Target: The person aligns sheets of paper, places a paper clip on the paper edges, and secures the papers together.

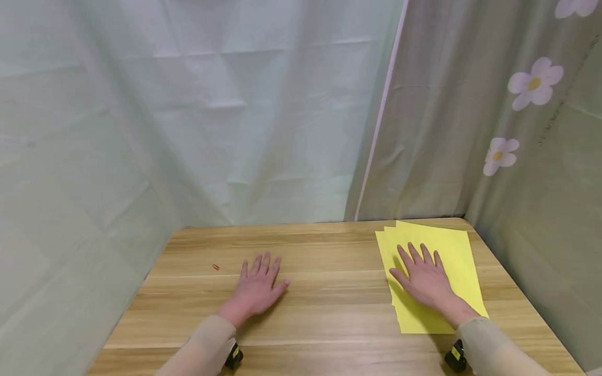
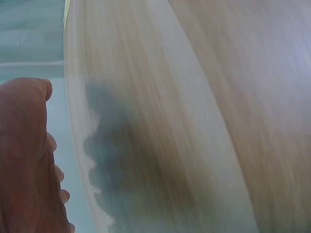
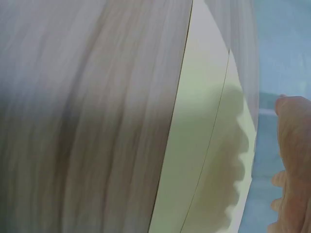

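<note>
L hand (image 1: 258, 289) hovering nr red paperclip (image 1: 216, 267), fingers spread | R hand (image 1: 426, 280) hovering, also spread, prob. over yellow paper sheets (image 1: 455, 257)

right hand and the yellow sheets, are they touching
Apart: the right wrist view shows a strip of pale curtain between the right hand and the yellow sheets.

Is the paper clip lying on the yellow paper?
No, the paper clip lies on the wooden tabletop beside the left hand, apart from the yellow paper.
</note>
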{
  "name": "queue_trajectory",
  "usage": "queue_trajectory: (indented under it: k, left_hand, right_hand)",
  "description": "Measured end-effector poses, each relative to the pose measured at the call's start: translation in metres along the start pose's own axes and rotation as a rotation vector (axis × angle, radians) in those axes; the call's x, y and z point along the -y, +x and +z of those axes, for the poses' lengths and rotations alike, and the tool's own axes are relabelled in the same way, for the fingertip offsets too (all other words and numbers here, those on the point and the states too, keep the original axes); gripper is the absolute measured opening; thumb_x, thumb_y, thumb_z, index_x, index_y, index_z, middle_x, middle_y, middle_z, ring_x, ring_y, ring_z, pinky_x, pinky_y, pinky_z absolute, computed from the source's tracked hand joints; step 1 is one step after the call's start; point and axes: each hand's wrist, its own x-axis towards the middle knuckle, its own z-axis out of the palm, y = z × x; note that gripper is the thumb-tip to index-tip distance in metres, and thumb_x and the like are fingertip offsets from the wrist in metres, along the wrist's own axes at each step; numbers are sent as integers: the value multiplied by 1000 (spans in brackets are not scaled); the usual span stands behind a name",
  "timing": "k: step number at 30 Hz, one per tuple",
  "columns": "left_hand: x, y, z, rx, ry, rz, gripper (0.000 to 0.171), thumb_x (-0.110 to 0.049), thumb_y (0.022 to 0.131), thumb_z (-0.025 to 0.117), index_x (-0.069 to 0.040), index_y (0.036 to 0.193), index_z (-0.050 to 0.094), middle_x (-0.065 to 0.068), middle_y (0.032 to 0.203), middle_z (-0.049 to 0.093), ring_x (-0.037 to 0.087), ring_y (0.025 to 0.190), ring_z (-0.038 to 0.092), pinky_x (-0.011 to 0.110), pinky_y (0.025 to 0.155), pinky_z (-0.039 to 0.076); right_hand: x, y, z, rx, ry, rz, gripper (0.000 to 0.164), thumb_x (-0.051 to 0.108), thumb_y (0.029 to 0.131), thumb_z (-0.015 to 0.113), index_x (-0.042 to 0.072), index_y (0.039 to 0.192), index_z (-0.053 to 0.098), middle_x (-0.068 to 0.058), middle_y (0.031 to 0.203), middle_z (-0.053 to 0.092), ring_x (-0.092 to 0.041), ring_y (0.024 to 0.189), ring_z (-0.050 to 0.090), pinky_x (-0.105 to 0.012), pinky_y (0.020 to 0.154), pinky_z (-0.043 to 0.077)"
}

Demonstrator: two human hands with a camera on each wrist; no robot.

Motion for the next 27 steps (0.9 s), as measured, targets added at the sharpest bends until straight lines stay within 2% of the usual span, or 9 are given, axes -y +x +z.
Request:
queue_trajectory:
  k: [6, 9, 18, 27]
  left_hand:
    - [-19, 5, 8, 17, 17, 54, 75, -61, 105, 39, -13, 162, 29, 21, 167, 20, 42, 153, 16, 67, 119, 6]
    - [-34, 8, 11, 37, 20, 95, 76, -61, 105, 39, -14, 163, 27, 20, 167, 19, 42, 153, 16, 67, 119, 6]
    - [-94, 16, 15, 115, 55, 231, 78, -65, 104, 33, -17, 164, 23, 17, 169, 15, 38, 154, 14, 64, 120, 8]
    - [-152, 29, 21, 125, 59, 322, 78, -69, 103, 27, -23, 165, 17, 12, 170, 12, 34, 155, 12, 60, 122, 7]
  right_hand:
    - [-22, -10, -7, 28, 11, 49, 82, 65, 103, 41, 5, 159, 34, -31, 161, 27, -58, 146, 15, -74, 113, 6]
    - [-37, -14, -9, 39, 18, 71, 83, 64, 103, 41, 3, 159, 33, -33, 160, 25, -60, 145, 14, -75, 112, 5]
    - [-75, -30, -15, 64, 18, 106, 83, 61, 104, 42, -1, 158, 30, -38, 157, 24, -65, 141, 14, -78, 109, 6]
    - [-98, -39, -16, 88, 26, 89, 81, 56, 107, 41, -5, 158, 28, -43, 155, 22, -67, 138, 13, -79, 107, 9]
